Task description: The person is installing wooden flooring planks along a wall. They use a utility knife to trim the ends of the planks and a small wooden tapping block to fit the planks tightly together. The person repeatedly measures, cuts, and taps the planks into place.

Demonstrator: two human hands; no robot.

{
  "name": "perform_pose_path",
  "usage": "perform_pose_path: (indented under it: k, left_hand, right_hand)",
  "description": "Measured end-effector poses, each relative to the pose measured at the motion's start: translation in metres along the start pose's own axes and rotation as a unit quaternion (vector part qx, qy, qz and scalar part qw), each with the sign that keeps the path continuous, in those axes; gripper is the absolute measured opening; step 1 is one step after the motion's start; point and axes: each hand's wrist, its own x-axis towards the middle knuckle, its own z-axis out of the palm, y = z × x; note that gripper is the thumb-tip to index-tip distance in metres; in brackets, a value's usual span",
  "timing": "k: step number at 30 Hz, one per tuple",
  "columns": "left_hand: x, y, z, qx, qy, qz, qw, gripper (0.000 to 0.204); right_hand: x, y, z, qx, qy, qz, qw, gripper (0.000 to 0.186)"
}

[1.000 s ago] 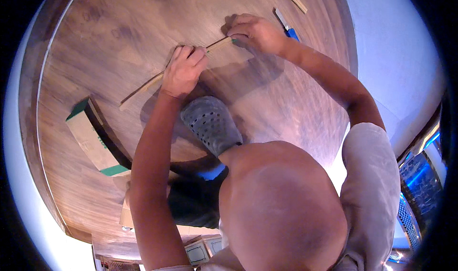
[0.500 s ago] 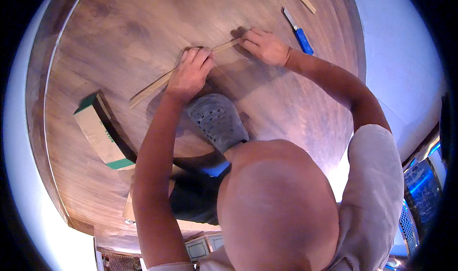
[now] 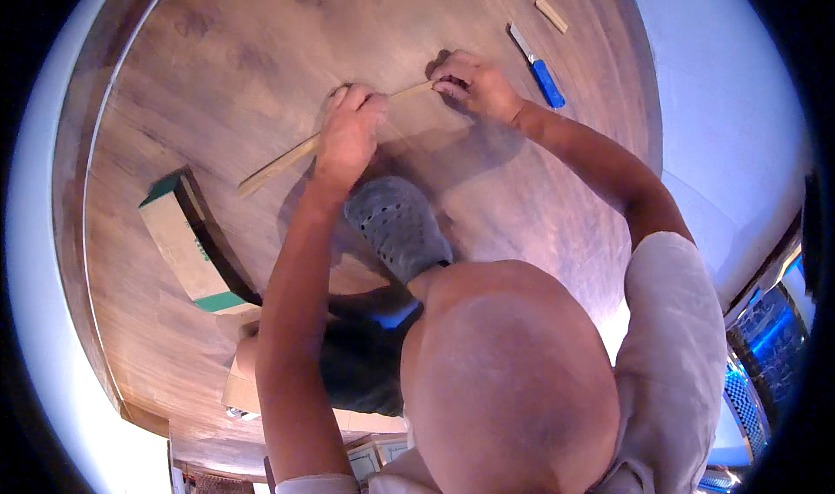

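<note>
A long, thin tan strip [image 3: 277,165] lies slantwise across the brown wood-patterned floor, its right end farther away. My left hand [image 3: 350,137] is closed over its middle, and the fingers hide that stretch of it. At the far right end, my right hand [image 3: 478,85] pinches the strip between thumb and curled fingers. To the right of that hand lies a utility knife [image 3: 546,83] with a blue handle and its blade out, touched by neither hand. Beyond the knife is a short tan piece [image 3: 551,14].
An open cardboard box [image 3: 178,240] with green ends stands at the left, beside my left forearm. My foot in a grey clog [image 3: 396,224] and my bent knee [image 3: 509,363] are in the middle. A pale wall [image 3: 731,120] borders the floor at the right.
My right hand has turned and its fingers have curled more around the strip's end. My left hand stays on the strip, slightly shifted. The whole view has moved a little.
</note>
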Motion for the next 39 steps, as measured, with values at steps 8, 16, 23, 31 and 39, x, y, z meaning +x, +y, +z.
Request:
perform_pose_path:
  k: [8, 16, 23, 31, 39]
  left_hand:
    - [0.000, 0.012, 0.012, 0.112, 0.017, -0.031, 0.993, 0.025]
    - [0.009, 0.010, -0.023, 0.147, -0.095, 0.026, 0.984, 0.029]
    - [0.023, -0.037, -0.071, 0.211, -0.057, -0.018, 0.976, 0.028]
    - [0.107, -0.105, -0.105, 0.248, 0.054, -0.124, 0.959, 0.025]
    - [0.191, -0.149, -0.151, 0.293, 0.190, -0.046, 0.936, 0.018]
  right_hand:
    - [0.013, -0.017, -0.009, -0.103, -0.059, -0.029, 0.993, 0.018]
    - [0.002, -0.012, -0.001, -0.111, -0.057, -0.082, 0.989, 0.027]
    - [0.092, -0.026, -0.015, -0.105, 0.030, -0.173, 0.979, 0.031]
    - [0.246, 0.036, 0.002, -0.241, 0.129, -0.095, 0.957, 0.030]
    - [0.354, 0.051, 0.004, -0.113, 0.276, -0.070, 0.952, 0.031]
